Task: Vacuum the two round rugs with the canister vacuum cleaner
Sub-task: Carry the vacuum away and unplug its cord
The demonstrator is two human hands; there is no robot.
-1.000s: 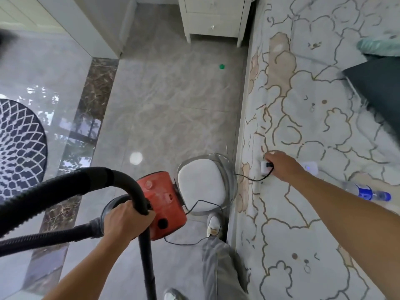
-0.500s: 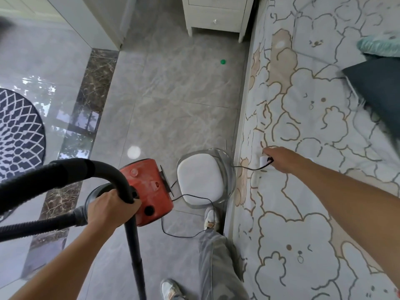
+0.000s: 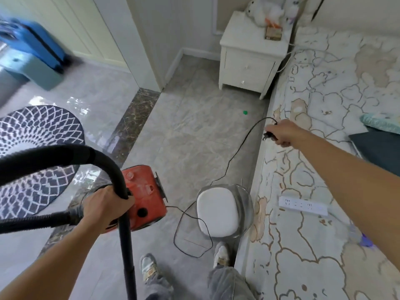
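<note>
The red canister vacuum (image 3: 145,191) hangs low at centre left, held up off the floor. My left hand (image 3: 106,204) grips its black tube (image 3: 124,213) together with the ribbed hose (image 3: 36,219). My right hand (image 3: 281,134) is raised over the bed's edge, closed around the black plug (image 3: 267,136). From the plug the thin cord (image 3: 240,148) trails down and loops on the floor. A white power strip (image 3: 303,206) lies on the bed with nothing plugged into it. One round rug (image 3: 36,148), navy with a white lattice, lies at the left. No second rug is in view.
A white cushioned stool (image 3: 218,213) stands by the bed (image 3: 324,169). A white nightstand (image 3: 249,59) with plush toys is at the back. A blue suitcase (image 3: 34,42) stands far left. A small green cap (image 3: 245,112) lies on the tiles. My shoes (image 3: 149,267) are at the bottom.
My right hand has pulled the plug out of the power strip and lifted it up and away. The view has tilted up, so the nightstand and suitcase now show.
</note>
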